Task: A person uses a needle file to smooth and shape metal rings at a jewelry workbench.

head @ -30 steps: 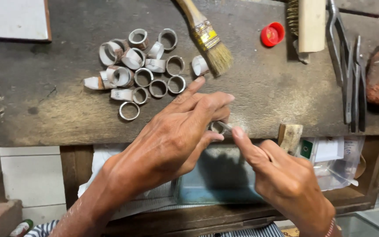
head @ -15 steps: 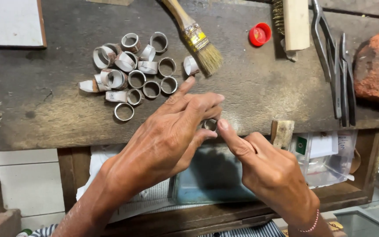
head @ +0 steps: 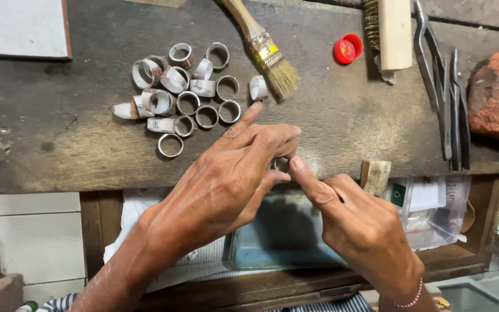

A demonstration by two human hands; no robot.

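Left hand (head: pixel 226 179): fingers curled, pinching a small metal ring (head: pixel 280 164) at the bench edge.
Right hand (head: pixel 365 231): loosely closed, forefinger tip pressing the same ring.
Ring: dull grey band, mostly hidden between fingertips.
Heap of rings (head: pixel 186 95): thin curled bands, just beyond the left hand.
Workbench (head: pixel 59 150): dark, scarred wood.
Brush (head: pixel 264 49): wooden handle, pale bristles.
Pliers (head: pixel 443 86): dark steel, far right.

Both hands (head: pixel 287 173) meet at the front edge of the table (head: pixel 59 156); bare wood lies open to their left and right; behind them a cluster of metal rings (head: pixel 186 95) and a paintbrush (head: pixel 264 49) crowd the way; pliers (head: pixel 446 86) and a brick (head: pixel 498 95) block the far right.
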